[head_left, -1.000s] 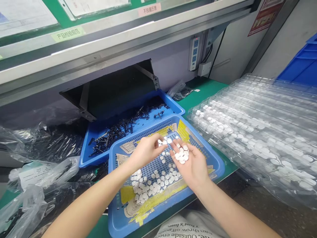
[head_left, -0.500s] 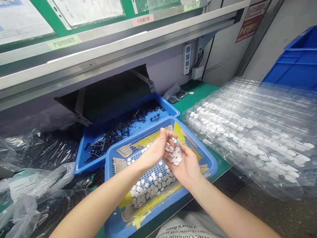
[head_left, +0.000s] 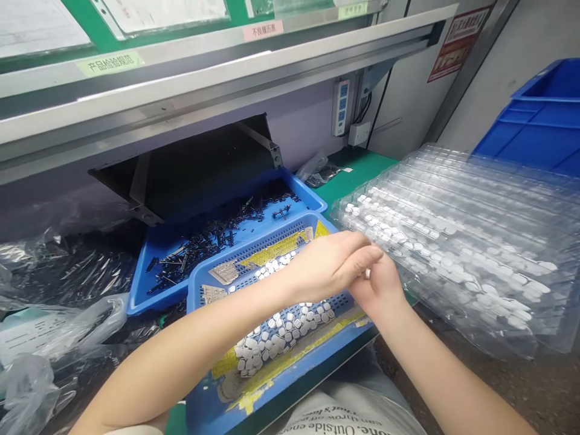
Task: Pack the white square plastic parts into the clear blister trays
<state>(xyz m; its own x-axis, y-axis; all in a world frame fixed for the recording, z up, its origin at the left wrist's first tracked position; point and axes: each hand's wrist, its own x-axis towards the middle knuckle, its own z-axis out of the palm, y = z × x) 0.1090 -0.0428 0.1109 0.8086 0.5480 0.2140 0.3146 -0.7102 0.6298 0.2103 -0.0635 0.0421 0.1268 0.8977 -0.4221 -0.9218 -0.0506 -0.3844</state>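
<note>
My left hand (head_left: 342, 258) is closed over my right hand (head_left: 378, 283) above the right end of a blue perforated basket (head_left: 283, 403). Between the two hands a bit of a small white square piece (head_left: 367, 273) shows; the palms and most fingertips are hidden. My right hand is cupped round the white pieces. What the left fingers grip, if anything, is out of sight. Many more white square pieces (head_left: 272, 344) lie loose on the basket floor, below my left forearm. Torn yellow tape (head_left: 254, 396) lines the basket.
Behind the basket, a blue tray (head_left: 139, 293) holds scattered black parts (head_left: 217, 235). Clear plastic trays (head_left: 471, 223) with white pieces stand at the right, before a blue crate (head_left: 539, 121). Plastic bags (head_left: 67, 260) with black contents lie left. A metal shelf edge (head_left: 226, 78) crosses above.
Both hands have moved right, toward the clear trays. My left hand has closed over my right palm, covering the heap of white pieces seen there before.
</note>
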